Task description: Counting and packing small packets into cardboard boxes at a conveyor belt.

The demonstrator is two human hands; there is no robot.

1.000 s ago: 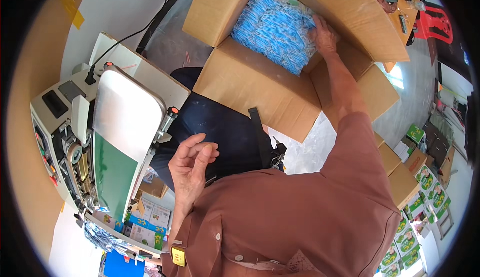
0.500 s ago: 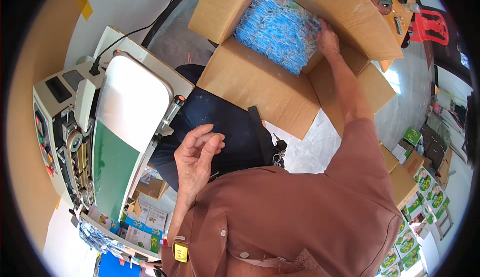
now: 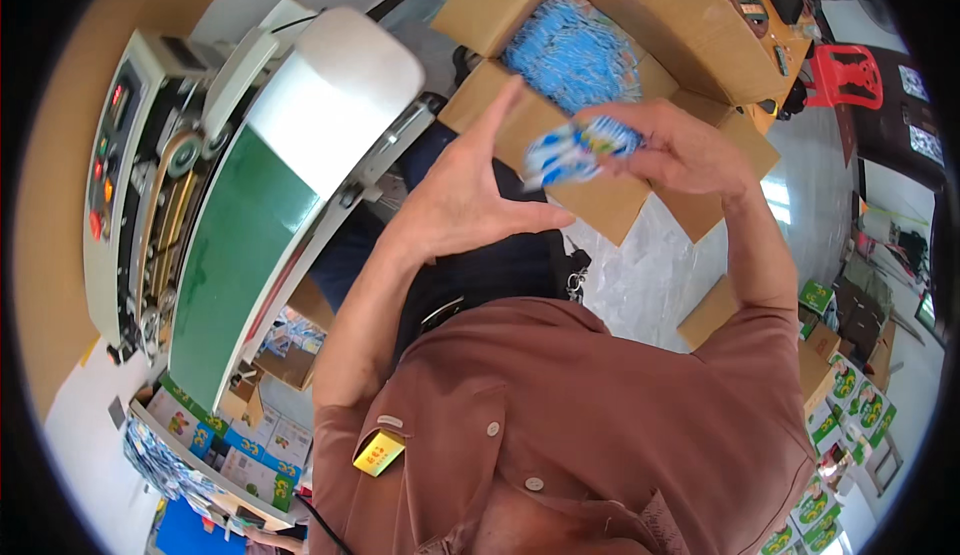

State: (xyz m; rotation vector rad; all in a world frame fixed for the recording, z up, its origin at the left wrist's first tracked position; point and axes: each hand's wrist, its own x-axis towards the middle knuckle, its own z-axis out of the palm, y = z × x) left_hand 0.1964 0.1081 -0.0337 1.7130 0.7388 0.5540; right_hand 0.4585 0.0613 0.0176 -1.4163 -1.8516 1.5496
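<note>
My right hand (image 3: pixel 690 150) grips a bundle of small blue-and-white packets (image 3: pixel 572 153), blurred by motion, in front of my chest. To its left my left hand (image 3: pixel 455 190) is open, thumb and fingers spread wide around air, apart from the packets. Beyond both hands stands a large open cardboard box (image 3: pixel 690 20) with its flaps folded out. Inside it lies a heap of similar blue packets (image 3: pixel 570 50).
At the left stands a sealing machine with a green conveyor belt (image 3: pixel 235 255) and a shiny metal plate (image 3: pixel 345 90). Below it are printed cartons (image 3: pixel 255 470). A red plastic stool (image 3: pixel 845 77) is at far right, above stacked green-and-white cartons (image 3: pixel 845 395).
My right hand has come out of the box toward me with a bundle of packets. My left hand has risen toward it and spread its fingers. The view has shifted.
</note>
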